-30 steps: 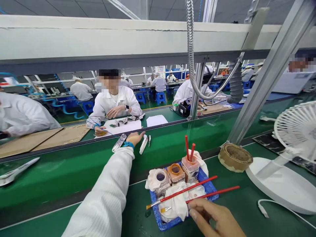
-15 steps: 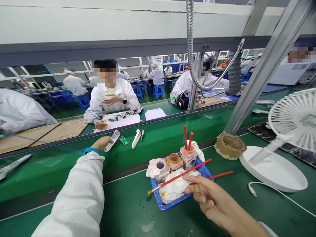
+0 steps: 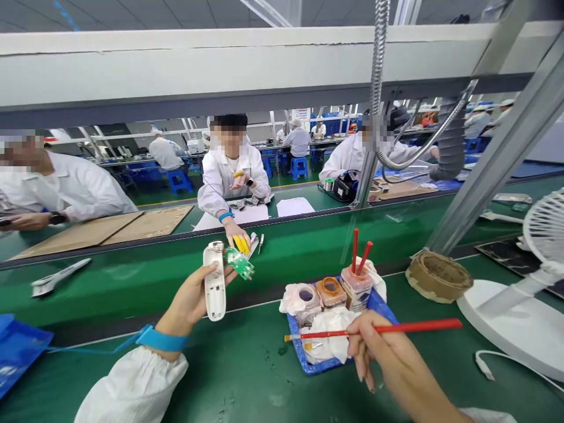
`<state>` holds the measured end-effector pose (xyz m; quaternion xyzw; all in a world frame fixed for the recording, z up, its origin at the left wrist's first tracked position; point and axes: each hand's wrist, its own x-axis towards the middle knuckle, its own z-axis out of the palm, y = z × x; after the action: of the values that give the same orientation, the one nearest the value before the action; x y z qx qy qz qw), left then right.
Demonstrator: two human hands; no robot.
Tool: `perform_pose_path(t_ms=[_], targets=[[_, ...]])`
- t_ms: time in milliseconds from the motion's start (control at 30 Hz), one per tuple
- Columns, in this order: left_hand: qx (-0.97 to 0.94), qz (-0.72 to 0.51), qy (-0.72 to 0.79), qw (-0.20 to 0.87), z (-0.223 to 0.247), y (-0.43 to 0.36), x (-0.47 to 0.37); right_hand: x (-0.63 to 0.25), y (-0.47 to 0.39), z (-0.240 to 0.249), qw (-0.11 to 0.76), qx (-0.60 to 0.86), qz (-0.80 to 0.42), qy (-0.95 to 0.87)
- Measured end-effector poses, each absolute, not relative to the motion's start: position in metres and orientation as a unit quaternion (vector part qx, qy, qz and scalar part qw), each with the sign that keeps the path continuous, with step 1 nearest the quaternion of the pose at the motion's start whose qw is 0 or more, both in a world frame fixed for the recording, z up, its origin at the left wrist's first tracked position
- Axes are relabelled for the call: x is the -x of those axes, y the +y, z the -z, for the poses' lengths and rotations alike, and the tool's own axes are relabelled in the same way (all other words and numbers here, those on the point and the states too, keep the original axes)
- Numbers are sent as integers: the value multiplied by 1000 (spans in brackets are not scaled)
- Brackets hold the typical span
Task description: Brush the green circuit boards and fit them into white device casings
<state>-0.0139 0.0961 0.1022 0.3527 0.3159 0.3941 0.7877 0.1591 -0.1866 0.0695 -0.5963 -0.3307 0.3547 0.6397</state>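
Near right, right hand (image 3: 381,346), fingers clamped on red brush (image 3: 423,325), blue tray (image 3: 314,368) beneath, farther left, left hand (image 3: 188,301), fingers clamped on white casing (image 3: 215,291), green board (image 3: 239,262) just right, co-worker's hand (image 3: 233,231) beyond.

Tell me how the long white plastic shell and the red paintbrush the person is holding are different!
The white shell is chunky and wide, but the paintbrush is thin like a stick. The white shell is nearly all white; the paintbrush has a red handle and yellowish bristles. The left hand holds the white shell, while the right hand holds the paintbrush. Both are longer than they are wide.
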Motion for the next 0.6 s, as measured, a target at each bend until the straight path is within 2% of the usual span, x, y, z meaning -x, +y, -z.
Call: perform_pose_path(t_ms=[100,167,500,600], targets=[[-357,-353,304,810,-112,60,15,-151,-192,-73,559,612,-211,-517],[-364,-310,297,827,-117,41,16,-149,-192,-78,544,619,-142,-549],[-397,-224,296,839,-115,13,8,-152,-172,-100,588,679,-81,-432],[-405,-212,300,837,-113,12,7,-161,-175,-109,612,686,-20,-393]])
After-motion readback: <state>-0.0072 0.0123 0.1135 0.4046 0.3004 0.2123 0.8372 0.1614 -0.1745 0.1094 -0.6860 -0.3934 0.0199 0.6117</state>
